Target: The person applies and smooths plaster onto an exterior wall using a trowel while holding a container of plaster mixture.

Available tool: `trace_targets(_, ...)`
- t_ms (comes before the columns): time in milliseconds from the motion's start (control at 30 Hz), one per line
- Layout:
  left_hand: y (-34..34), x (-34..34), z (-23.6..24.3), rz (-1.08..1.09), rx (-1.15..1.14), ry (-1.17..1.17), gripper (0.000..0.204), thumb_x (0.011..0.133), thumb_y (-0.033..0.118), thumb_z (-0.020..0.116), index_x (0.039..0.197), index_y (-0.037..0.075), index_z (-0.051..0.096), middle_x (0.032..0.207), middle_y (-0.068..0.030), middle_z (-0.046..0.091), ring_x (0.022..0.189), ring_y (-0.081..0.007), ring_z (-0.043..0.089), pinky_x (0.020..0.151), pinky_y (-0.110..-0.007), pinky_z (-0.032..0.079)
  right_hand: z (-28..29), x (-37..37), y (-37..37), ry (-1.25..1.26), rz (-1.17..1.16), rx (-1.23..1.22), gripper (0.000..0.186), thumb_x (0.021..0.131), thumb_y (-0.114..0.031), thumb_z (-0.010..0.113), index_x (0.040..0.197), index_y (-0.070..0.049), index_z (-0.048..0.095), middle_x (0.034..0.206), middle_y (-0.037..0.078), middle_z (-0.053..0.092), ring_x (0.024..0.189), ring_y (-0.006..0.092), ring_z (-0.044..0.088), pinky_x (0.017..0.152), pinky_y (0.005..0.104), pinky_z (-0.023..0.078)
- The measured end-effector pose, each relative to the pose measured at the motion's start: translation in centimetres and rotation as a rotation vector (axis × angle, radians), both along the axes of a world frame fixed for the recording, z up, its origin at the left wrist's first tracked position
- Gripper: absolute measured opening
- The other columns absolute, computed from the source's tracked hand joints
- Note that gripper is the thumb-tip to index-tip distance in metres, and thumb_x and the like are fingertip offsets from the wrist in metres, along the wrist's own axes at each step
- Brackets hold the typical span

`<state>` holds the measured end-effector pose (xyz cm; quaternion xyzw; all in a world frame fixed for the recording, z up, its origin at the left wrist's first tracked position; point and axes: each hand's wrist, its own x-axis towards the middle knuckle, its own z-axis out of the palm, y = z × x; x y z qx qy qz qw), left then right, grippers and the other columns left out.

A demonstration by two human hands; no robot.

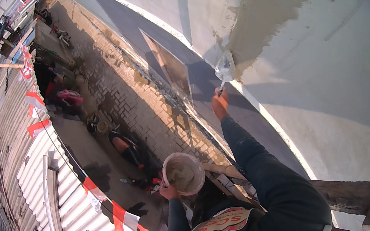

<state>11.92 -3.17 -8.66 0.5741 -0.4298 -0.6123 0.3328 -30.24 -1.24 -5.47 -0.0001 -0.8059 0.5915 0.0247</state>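
Note:
My right hand (219,104) is closed around the handle of a trowel (226,64), its shiny blade up against the pale wall (328,80). A darker, damp-looking grey patch (259,20) spreads over the wall just above the blade. Lower down, near my body, my left hand (169,191) grips the side of a pale pinkish bucket (180,158). Grey mortar (181,176) lies inside it. A white ledge (270,119) runs along the wall under my right hand.
Far below lies a paved alley (126,86) with a parked motorcycle (125,148). To the left is a corrugated roof (48,156), with a string of red and white flags (123,220) along its edge. A wooden beam (353,192) stands at my right.

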Motion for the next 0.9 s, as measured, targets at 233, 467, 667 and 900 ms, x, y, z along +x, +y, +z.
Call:
trace_targets(233, 0.0, 1.2, -0.3, 0.044, -0.030, -0.139, 0.052, 0.064, -0.011, 0.054, 0.115, -0.008, 0.064, 0.104, -0.0128, 0.069, 0.087, -0.0199, 0.066, 0.079, -0.033, 0.052, -0.7, -0.9, 0.3, -0.097, 0.037, -0.063, 0.025, 0.099, -0.025, 0.050, 0.104, -0.001, 0.053, 0.088, 0.020, 0.060, 0.080, 0.0351, 0.057, 0.072, 0.0455, 0.043)
trace_targets(467, -0.1, 2.2, -1.3, 0.062, -0.065, -0.212, 0.043, 0.067, -0.007, 0.056, 0.109, -0.011, 0.065, 0.100, -0.0138, 0.069, 0.083, -0.0195, 0.064, 0.074, -0.033, 0.051, -1.2, -1.0, 0.3, -0.149, 0.025, 0.051, 0.025, 0.096, -0.023, 0.051, 0.103, 0.001, 0.053, 0.090, 0.023, 0.062, 0.083, 0.0404, 0.058, 0.074, 0.0474, 0.044)
trace_targets(667, 0.0, 1.5, -0.6, 0.070, -0.049, -0.171, 0.039, 0.068, -0.007, 0.055, 0.106, -0.012, 0.063, 0.099, -0.0144, 0.068, 0.082, -0.0193, 0.064, 0.074, -0.033, 0.050, -3.1, -0.3, 1.9, -0.142, 0.075, 0.146, 0.025, 0.095, -0.023, 0.052, 0.097, 0.002, 0.054, 0.087, 0.025, 0.061, 0.082, 0.0420, 0.058, 0.073, 0.0478, 0.044)
trace_targets(900, -0.1, 1.0, -0.6, 0.056, -0.025, -0.124, 0.038, 0.068, -0.008, 0.056, 0.105, -0.011, 0.063, 0.098, -0.0135, 0.068, 0.082, -0.0192, 0.063, 0.074, -0.032, 0.050, -7.0, 0.9, 2.7, -0.220, 0.138, 0.024, 0.031, 0.095, -0.027, 0.054, 0.092, 0.004, 0.055, 0.080, 0.026, 0.059, 0.078, 0.0436, 0.057, 0.068, 0.0497, 0.041)
